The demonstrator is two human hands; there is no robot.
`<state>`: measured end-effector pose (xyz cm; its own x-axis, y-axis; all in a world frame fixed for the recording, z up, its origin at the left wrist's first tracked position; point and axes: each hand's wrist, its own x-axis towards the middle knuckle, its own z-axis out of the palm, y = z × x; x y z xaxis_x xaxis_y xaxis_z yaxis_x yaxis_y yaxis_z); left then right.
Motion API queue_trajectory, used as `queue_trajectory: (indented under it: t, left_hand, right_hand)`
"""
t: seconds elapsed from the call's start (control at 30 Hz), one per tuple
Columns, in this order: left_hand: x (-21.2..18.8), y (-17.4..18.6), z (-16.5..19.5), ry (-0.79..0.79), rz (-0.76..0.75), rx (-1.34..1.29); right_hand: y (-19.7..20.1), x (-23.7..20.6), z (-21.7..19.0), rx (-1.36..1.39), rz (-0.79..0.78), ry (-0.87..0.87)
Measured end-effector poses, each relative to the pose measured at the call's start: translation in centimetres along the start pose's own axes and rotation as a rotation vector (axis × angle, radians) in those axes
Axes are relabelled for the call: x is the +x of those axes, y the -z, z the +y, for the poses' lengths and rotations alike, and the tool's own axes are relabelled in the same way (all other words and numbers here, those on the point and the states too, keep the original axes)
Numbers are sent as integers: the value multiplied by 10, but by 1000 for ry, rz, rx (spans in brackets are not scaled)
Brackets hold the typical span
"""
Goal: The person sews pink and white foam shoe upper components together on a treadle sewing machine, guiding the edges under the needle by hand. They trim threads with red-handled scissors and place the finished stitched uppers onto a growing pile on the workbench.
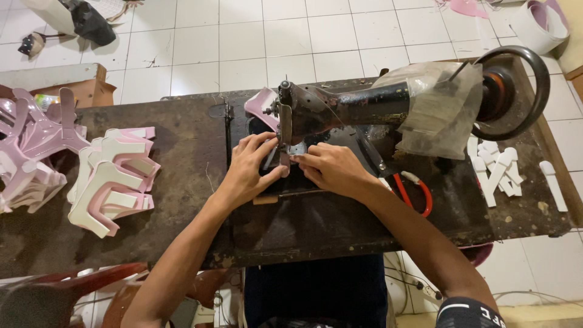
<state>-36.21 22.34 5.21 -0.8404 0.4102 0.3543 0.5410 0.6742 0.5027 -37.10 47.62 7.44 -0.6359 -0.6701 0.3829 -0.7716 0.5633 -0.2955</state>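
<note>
1. Head view, only view. I see both hands at the needle area of a black sewing machine [364, 106], which sits on a dark, worn work table [182, 164].
2. Left hand [248, 167]: fingers curled and pressed down, the tips pinching a small pink piece [284, 161] just below the presser foot. Most of that piece is hidden by the hands.
3. Right hand [333, 169]: fingers held close together, flat, tips touching the same piece from the other side. The two hands nearly meet at the needle.
4. Handling judgement: the piece looks thin, light and flexible, like cut foam or synthetic leather. I judge it bends easily and could slip under the foot, so hold it flat by the edges on both sides of the needle.
5. Around them: a stack of pink and white cut pieces [112, 179] well to the left, white strips [498, 173] to the right, red-handled scissors [413, 191] just beside the right wrist.
6. Clear plastic [440, 109] wraps the machine arm near the handwheel [516, 91].
</note>
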Motion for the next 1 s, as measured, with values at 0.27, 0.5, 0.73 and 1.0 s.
queue_trajectory:
  t: [0.27, 0.5, 0.73, 1.0]
  left_hand:
    - [5, -4, -5, -25, 49, -17]
    - [10, -5, -8, -15, 72, -45]
    - [14, -11, -12, -26, 95, -12]
    - [13, -8, -12, -93, 102, 137]
  right_hand:
    - [-33, -2, 51, 370, 7, -437]
    - [-67, 14, 122, -213, -238, -324]
    - [-44, 18, 84, 235, 185, -231]
    - [-61, 16, 89, 1542, 280, -546]
